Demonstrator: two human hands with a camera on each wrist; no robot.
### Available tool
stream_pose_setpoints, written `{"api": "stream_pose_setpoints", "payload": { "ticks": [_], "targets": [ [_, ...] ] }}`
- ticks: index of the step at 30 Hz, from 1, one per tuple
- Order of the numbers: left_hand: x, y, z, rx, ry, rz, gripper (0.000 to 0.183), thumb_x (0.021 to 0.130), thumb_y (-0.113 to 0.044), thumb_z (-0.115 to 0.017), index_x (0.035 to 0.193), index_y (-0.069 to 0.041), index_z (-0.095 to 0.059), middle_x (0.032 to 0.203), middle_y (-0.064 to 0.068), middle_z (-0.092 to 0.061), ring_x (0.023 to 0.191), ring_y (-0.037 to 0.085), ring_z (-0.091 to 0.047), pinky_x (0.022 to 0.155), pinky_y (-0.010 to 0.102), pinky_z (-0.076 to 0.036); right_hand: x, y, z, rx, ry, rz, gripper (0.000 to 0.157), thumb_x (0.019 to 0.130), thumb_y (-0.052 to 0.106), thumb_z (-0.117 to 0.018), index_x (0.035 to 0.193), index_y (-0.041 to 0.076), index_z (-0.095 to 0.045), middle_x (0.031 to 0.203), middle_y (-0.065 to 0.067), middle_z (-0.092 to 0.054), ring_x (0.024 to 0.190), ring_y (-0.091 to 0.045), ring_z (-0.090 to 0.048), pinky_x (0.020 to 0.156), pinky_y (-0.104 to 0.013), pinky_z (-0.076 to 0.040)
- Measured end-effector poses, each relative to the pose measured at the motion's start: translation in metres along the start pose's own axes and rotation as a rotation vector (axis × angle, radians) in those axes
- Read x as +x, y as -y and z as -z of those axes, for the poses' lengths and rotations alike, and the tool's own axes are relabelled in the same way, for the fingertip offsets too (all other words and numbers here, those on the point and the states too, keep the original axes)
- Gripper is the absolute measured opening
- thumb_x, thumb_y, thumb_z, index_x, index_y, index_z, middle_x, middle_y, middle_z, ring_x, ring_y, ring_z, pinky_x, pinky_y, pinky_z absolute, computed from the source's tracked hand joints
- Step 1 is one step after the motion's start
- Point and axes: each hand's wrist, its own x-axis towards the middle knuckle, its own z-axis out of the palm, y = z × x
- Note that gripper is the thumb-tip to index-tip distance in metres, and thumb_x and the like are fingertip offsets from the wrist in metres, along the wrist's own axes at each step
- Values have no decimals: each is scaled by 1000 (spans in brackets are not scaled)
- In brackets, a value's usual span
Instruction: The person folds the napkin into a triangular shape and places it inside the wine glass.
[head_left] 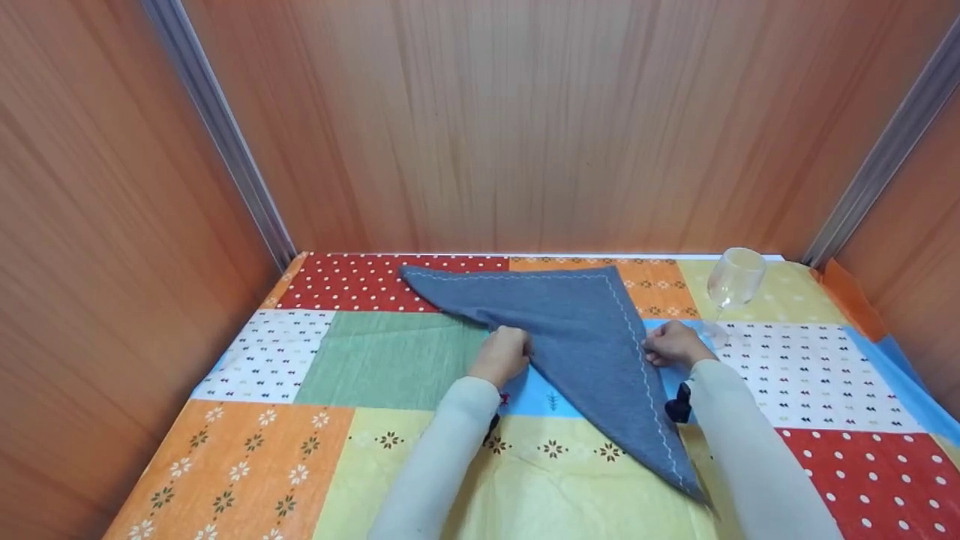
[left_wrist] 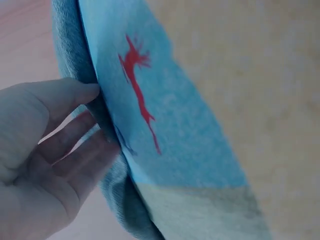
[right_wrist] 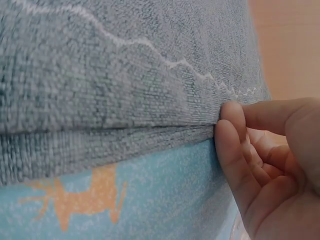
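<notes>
A blue-grey cloth with wavy white stitching near two edges lies folded into a triangle on the table. My left hand pinches the middle of its long folded edge; the left wrist view shows that hand's thumb against the cloth's rim. On the opposite side, my right hand pinches the stitched side edge. Close up, its thumb and index finger grip two layers of cloth together. One pointed corner reaches toward me, another to the far left.
A clear wine glass stands upright behind my right hand, its foot close to that hand. Beneath everything is a patchwork tablecloth. Wood-grain panels wall in the table at the back and both sides.
</notes>
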Motion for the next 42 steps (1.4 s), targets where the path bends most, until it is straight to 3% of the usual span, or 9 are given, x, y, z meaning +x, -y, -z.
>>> {"api": "stream_pose_setpoints", "payload": {
  "ticks": [8, 14, 19, 28, 35, 42],
  "targets": [
    [-13, -28, -6, 14, 105, -150, 16, 90, -10, -73, 100, -20, -79, 95, -7, -73, 85, 12, -66, 73, 29, -54, 1, -1, -1, -28, -10, -21, 15, 101, 12, -55, 96, -1, -58, 82, -8, -64, 70, -14, -64, 65, -26, -55],
    [-17, -39, -11, 32, 158, -226, 14, 91, -13, -73, 99, -23, -80, 93, -9, -73, 80, 7, -64, 74, 27, -54, 0, 0, -2, -33, -1, -2, 24, 101, 11, -55, 78, 6, -53, 77, -7, -65, 67, -13, -63, 65, -27, -55],
    [-16, -37, -12, 23, 150, -212, 12, 94, -14, -71, 95, -21, -80, 89, -8, -73, 68, 7, -61, 68, 27, -53, -1, -1, -5, -41, -21, 9, 21, 101, 11, -56, 82, 3, -56, 77, -7, -64, 67, -13, -62, 64, -27, -55],
    [-12, -27, -12, 76, 70, -191, 12, 96, -18, -70, 97, -22, -81, 95, -7, -74, 83, 14, -68, 75, 33, -56, -6, 2, -9, -82, -27, 24, 26, 102, 11, -55, 77, 5, -56, 76, -7, -65, 65, -13, -62, 63, -27, -55],
    [-8, -18, -9, 62, 31, -156, 14, 96, -16, -69, 93, -22, -82, 91, -6, -75, 79, 14, -69, 69, 31, -56, -8, 6, -7, -100, 34, 8, 21, 101, 10, -53, 83, 1, -61, 73, -6, -66, 61, -12, -63, 61, -26, -55],
    [-4, -9, -1, 72, -11, -85, 16, 95, -13, -70, 91, -21, -83, 92, -5, -76, 85, 16, -70, 73, 31, -57, -12, 12, -11, -119, 103, -4, 19, 99, 9, -54, 82, 2, -58, 70, -9, -66, 57, -12, -64, 59, -28, -55]
  ]
}}
